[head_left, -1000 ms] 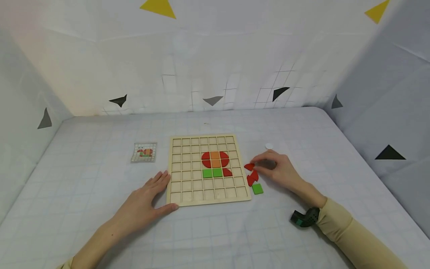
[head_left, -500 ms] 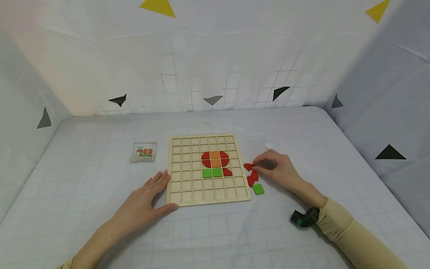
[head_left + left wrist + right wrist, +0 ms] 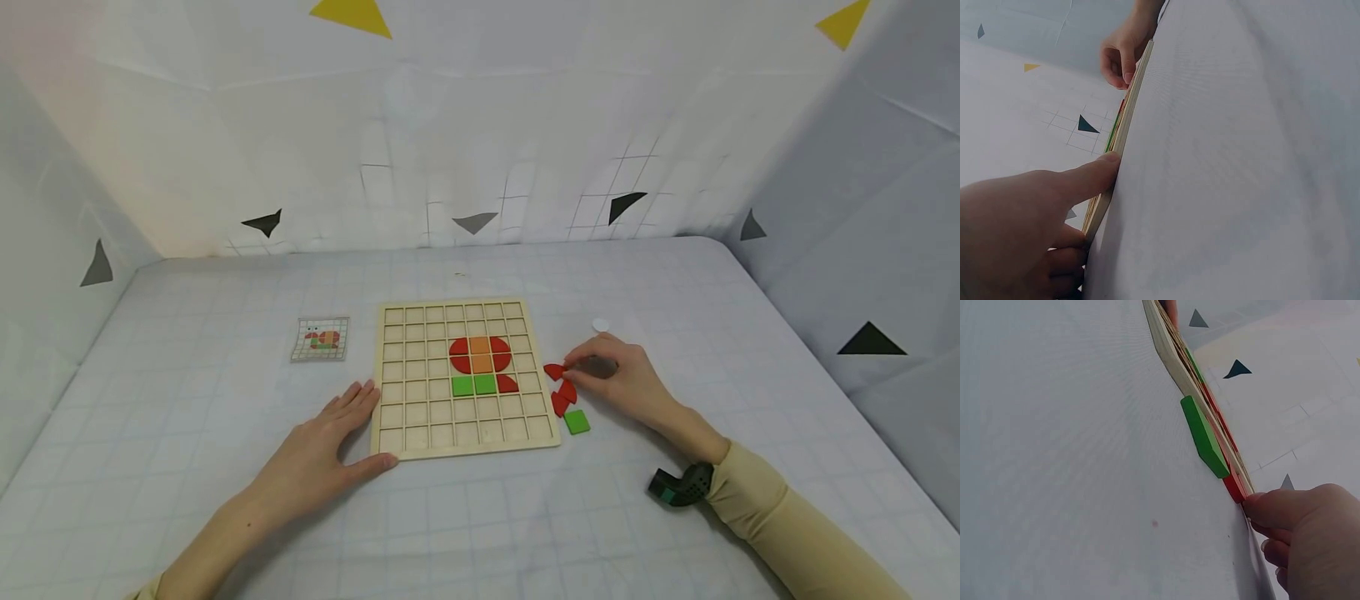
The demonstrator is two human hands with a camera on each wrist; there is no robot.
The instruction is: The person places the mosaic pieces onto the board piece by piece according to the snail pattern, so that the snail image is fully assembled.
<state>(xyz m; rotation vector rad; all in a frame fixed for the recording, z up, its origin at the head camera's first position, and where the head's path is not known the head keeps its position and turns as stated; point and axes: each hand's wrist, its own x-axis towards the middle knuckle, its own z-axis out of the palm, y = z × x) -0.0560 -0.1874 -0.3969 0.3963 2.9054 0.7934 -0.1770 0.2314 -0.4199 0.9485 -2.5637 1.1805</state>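
A wooden grid board (image 3: pixel 465 437) lies mid-table. On it sit red quarter-circles (image 3: pixel 502 355), orange squares (image 3: pixel 480 354), green squares (image 3: pixel 474 385) and another red quarter-circle below. My left hand (image 3: pixel 315 454) rests at the board's left edge, fingers spread and thumb on the near corner. In the left wrist view the thumb presses the board's edge. Right of the board, my right hand (image 3: pixel 622 379) pinches the tip of a loose red quarter-circle (image 3: pixel 553 372) between thumb and index finger. Two more red pieces (image 3: pixel 562 398) and a green square tile (image 3: pixel 577 422) lie just nearer.
A small pattern card (image 3: pixel 320 339) with a coloured figure lies left of the board. Beyond the right hand is a white round piece (image 3: pixel 600 325). A black wrist device (image 3: pixel 681 486) sits by the right sleeve. White cloth walls (image 3: pixel 480 125) stand behind and beside the table.
The right fingertips have shifted slightly right, and the red quarter-circle by them slightly left. The loose green tile has slid a little right. The left hand stays at the board.
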